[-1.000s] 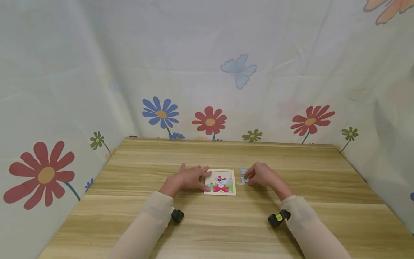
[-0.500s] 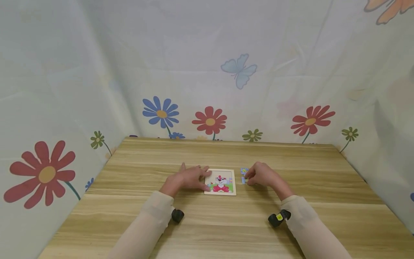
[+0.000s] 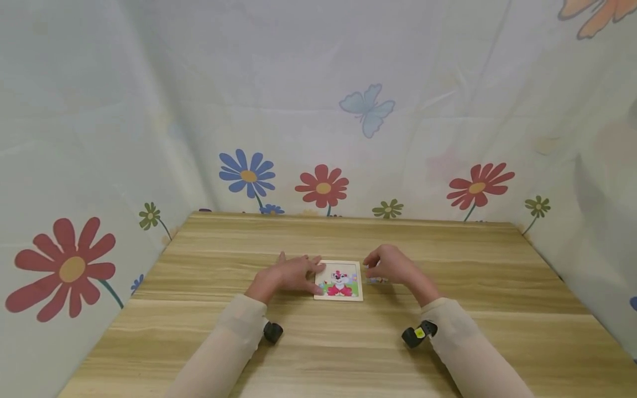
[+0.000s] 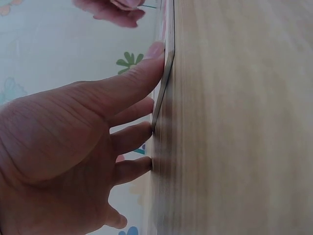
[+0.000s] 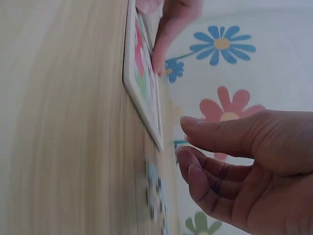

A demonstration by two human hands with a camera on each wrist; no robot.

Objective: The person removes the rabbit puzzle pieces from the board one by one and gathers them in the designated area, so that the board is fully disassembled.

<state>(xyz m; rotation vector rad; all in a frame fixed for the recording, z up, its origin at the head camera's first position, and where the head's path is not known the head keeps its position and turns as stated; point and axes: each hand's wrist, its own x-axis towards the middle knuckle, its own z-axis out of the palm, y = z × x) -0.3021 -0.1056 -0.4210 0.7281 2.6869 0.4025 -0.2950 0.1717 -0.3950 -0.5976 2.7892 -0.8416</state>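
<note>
A square puzzle board [image 3: 340, 281] with a pale wooden rim lies flat on the table, showing a red and white cartoon animal on green; its upper part is bare. My left hand [image 3: 293, 273] rests at its left side, thumb and fingers spread and nearly straight against the rim. Just right of the board, my right hand [image 3: 393, 264] hovers above the table, thumb and forefinger together. A sliver of a blue puzzle piece [image 5: 179, 146] shows at those fingertips; the rest is hidden. Beneath this hand lie loose puzzle pieces [image 5: 155, 196], partly covered in the head view.
The wood-grained table [image 3: 318, 354] stretches around the board on all sides. Behind it and at both sides hangs a pale cloth [image 3: 298, 110] printed with flowers and butterflies. A black wrist camera [image 3: 272, 331] sits under the left sleeve, another [image 3: 413, 336] under the right.
My right hand has lifted off the loose pieces and shifted left, closer to the board's right rim, with a puzzle piece at its fingertips. The left hand and board stay put.
</note>
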